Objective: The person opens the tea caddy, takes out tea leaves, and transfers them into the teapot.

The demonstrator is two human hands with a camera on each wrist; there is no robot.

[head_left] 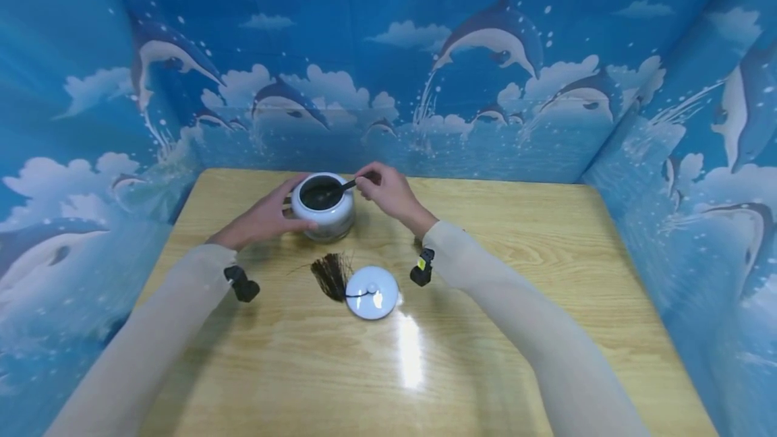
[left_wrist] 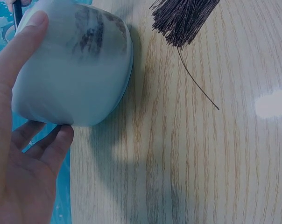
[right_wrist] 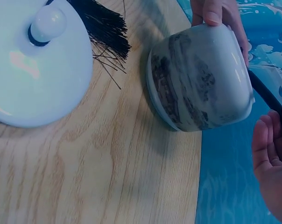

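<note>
A white ceramic jar (head_left: 330,226) with a dark ink-style landscape on its side stands near the back edge of the table, mouth uncovered. My left hand (head_left: 273,213) grips it from the left, thumb on the near side and fingers curled round the far side. My right hand (head_left: 393,195) pinches a slim black handle (head_left: 349,185) just right of the rim. That handle slants into the jar's dark mouth, and its lower end is hidden inside. The right wrist view shows the black handle (right_wrist: 266,89) crossing the rim, between the jar and the curled fingers (right_wrist: 267,140).
In front of the jar, a round white lid (head_left: 371,307) with a knob lies on the wooden table (head_left: 516,288). A dark tassel (head_left: 330,276) on a thin cord hangs off the knob and spreads to its left. Blue dolphin-print curtains (head_left: 388,39) enclose the back and sides.
</note>
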